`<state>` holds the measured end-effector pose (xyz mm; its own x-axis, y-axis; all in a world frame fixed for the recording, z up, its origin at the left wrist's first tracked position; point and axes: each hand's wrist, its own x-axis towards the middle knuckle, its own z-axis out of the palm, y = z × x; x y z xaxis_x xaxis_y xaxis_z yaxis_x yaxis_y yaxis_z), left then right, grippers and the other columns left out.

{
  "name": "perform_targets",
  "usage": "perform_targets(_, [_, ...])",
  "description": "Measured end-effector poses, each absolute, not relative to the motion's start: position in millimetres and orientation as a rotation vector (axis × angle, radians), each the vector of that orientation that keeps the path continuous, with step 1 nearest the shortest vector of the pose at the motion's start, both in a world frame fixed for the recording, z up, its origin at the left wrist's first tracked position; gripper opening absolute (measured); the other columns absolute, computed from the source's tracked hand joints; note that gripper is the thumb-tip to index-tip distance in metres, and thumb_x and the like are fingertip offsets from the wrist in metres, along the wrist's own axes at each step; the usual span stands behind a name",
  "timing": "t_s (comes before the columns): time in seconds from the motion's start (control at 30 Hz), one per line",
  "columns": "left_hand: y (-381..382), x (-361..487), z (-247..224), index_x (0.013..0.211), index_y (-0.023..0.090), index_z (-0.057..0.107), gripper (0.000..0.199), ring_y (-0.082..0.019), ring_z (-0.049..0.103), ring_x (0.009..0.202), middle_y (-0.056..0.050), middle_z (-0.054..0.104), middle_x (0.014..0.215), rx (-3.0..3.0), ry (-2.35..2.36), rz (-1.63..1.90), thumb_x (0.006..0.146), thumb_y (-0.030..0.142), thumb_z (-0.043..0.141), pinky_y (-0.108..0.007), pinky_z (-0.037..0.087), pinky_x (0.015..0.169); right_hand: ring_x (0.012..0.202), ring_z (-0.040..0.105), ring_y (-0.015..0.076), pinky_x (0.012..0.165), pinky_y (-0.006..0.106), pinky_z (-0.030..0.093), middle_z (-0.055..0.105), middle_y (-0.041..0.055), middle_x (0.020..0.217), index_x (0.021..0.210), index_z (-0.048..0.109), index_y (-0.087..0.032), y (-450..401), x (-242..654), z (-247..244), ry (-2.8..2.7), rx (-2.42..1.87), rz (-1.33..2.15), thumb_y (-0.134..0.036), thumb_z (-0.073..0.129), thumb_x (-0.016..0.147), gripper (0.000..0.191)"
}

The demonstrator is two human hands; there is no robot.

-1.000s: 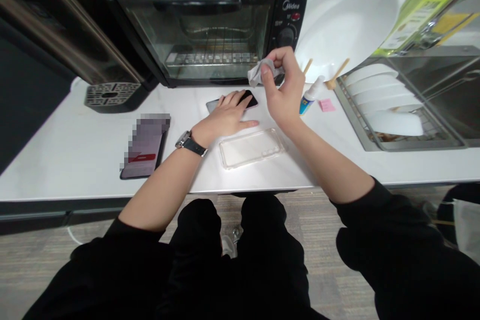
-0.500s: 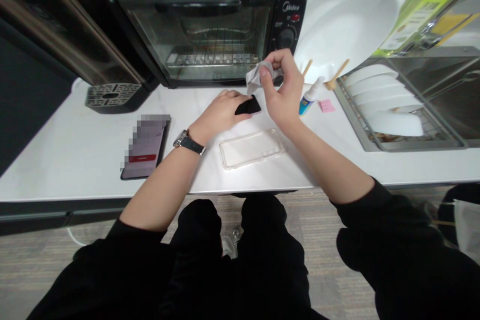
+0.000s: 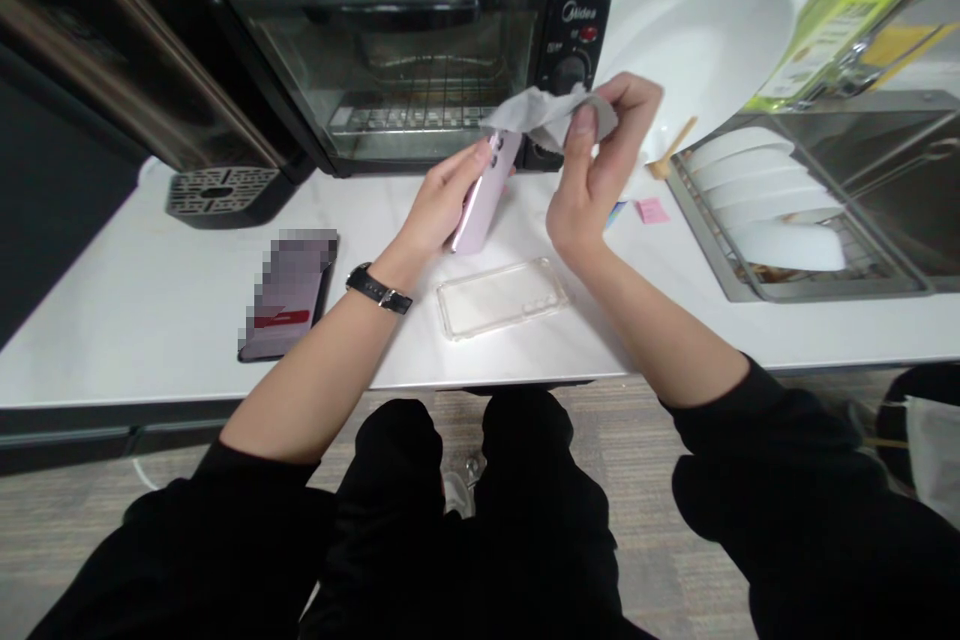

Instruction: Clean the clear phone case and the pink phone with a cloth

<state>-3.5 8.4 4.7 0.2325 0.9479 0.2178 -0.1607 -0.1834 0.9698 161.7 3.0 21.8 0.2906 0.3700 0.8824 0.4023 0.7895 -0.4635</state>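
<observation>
My left hand (image 3: pixel 442 195) grips a pale pink phone (image 3: pixel 486 200) by its side, tilted up off the counter, with its back and camera lenses towards me. In my right hand (image 3: pixel 600 160) a crumpled white tissue (image 3: pixel 551 115) is pinched between thumb and fingers. One end of the tissue reaches the top of the phone; whether it touches I cannot tell. A clear phone case (image 3: pixel 502 300) lies flat below my hands. Behind my right hand, a small bottle (image 3: pixel 616 212) is mostly hidden, next to a pink sticky note (image 3: pixel 652 210).
A second phone (image 3: pixel 289 300) lies on the white counter (image 3: pixel 180 320) at left, near a black machine's drip tray (image 3: pixel 217 195). The toaster oven (image 3: pixel 405 70) stands behind my hands. White plates (image 3: pixel 712 30), a wooden brush (image 3: pixel 673 150) and a sink (image 3: pixel 825 280) are at right.
My left hand has raised the phone from the counter and turned its pink back into view. My right hand has moved right, and the tissue is now spread wider.
</observation>
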Motion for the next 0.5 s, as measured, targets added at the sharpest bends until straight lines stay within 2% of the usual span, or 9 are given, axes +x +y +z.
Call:
perform_targets(0.1, [-1, 4, 11, 0.13, 0.02, 0.074, 0.054, -0.035, 0.076, 0.124, -0.011, 0.081, 0.121, 1.069, 0.782, 1.055, 0.109, 0.061, 0.048, -0.051, 0.065, 0.1, 0.093, 0.063, 0.027, 0.088, 0.046, 0.052, 0.062, 0.005, 0.098, 0.102, 0.053, -0.029, 5, 161, 17, -1.559, -0.765, 0.064, -0.038, 0.046, 0.108, 0.013])
perform_targets(0.27, [-15, 19, 14, 0.15, 0.024, 0.06, 0.043, -0.035, 0.071, 0.136, -0.007, 0.078, 0.132, 0.847, 0.778, 1.102, 0.114, 0.044, 0.046, -0.052, 0.063, 0.106, 0.096, 0.063, 0.0293, 0.093, 0.05, 0.052, 0.069, 0.0069, 0.099, 0.099, 0.057, -0.027, 7, 158, 9, -1.67, -0.899, 0.079, -0.033, 0.053, 0.104, 0.009])
perform_targets(0.37, [-17, 22, 18, 0.151, 0.023, 0.06, 0.047, -0.035, 0.071, 0.136, -0.008, 0.076, 0.135, 0.716, 0.726, 1.067, 0.116, 0.047, 0.041, -0.049, 0.063, 0.109, 0.101, 0.064, 0.0298, 0.098, 0.051, 0.052, 0.069, 0.0074, 0.102, 0.1, 0.059, -0.027, 7, 156, 7, -1.798, -0.929, 0.107, -0.033, 0.055, 0.105, 0.009])
perform_targets(0.5, [-13, 20, 25, 0.154, 0.022, 0.06, 0.057, -0.031, 0.069, 0.139, -0.006, 0.077, 0.131, 0.597, 0.617, 1.112, 0.118, 0.051, 0.027, -0.046, 0.06, 0.113, 0.095, 0.066, 0.0282, 0.093, 0.047, 0.05, 0.07, 0.0054, 0.095, 0.099, 0.061, -0.024, 5, 152, 3, -2.022, -0.806, 0.146, -0.036, 0.057, 0.104, 0.013])
